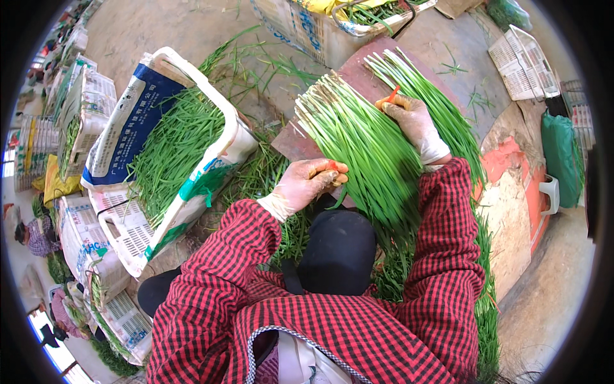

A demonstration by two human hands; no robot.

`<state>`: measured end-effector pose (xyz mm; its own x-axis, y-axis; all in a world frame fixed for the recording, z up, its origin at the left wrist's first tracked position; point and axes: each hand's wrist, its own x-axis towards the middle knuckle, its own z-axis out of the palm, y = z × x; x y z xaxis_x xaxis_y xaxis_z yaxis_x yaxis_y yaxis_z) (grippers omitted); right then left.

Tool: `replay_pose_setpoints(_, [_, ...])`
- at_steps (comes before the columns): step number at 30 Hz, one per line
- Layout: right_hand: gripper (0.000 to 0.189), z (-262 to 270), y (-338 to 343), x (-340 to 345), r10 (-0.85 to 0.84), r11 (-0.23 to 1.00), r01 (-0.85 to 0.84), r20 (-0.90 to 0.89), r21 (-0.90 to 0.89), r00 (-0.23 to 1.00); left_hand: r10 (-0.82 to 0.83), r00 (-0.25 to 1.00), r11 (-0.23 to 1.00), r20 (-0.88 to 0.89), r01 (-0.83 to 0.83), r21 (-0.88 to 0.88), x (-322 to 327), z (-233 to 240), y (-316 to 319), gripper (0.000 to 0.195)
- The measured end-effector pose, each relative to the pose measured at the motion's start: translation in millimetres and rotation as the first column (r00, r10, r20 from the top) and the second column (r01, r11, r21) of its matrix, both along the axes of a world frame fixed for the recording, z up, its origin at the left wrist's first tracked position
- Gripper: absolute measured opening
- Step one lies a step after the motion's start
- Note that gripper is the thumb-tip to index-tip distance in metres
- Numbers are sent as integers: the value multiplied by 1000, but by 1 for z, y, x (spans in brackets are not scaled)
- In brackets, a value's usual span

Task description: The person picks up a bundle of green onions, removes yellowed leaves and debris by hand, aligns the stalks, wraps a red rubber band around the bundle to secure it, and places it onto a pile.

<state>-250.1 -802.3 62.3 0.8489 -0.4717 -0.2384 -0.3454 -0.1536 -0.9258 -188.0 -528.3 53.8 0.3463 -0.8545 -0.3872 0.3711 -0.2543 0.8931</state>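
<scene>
A wide spread of green chives with pale root ends [360,139] lies across a reddish-brown board [367,60]. A narrower row of chives [427,91] rests to its right. Near the left edge of the wide spread is my left hand [312,182], in a stained thin glove, its fingers closed on a small red-orange band, only partly visible. Over the upper right part of the spread, my gloved right hand [410,117] pinches an orange strip [394,93] between thumb and fingers. Whether the two orange pieces are one band cannot be told.
A white plastic crate [230,144] with loose chives stands at left. Another crate [307,33] stands beyond the board. Loose leaves litter the floor. At right are a worn orange surface [513,192] and a white crate [525,62]. Other people sit far left among stacked crates.
</scene>
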Motion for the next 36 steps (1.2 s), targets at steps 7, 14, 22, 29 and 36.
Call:
replay_pose_setpoints(7, [16,-1,90,-11,-89,600,1,-66,-800,994,-9,904,998,428,36,-54,-7,36,-33,17])
replay_pose_setpoints(14, [23,-11,111,-23,-16,713,286,393,-641,919,-53,953,993,298,19,114,0,19,-32,15])
replay_pose_setpoints(22, [26,-17,101,-28,52,660,182,286,-729,957,-74,993,988,96,60,140,10,25,-32,15])
replay_pose_setpoints(29, [27,-13,100,-29,119,628,153,289,-763,950,-121,988,967,97,95,235,14,32,-40,16])
replay_pose_setpoints(36, [24,-18,99,-30,101,666,122,251,-736,963,-76,992,975,96,54,214,12,29,-41,16])
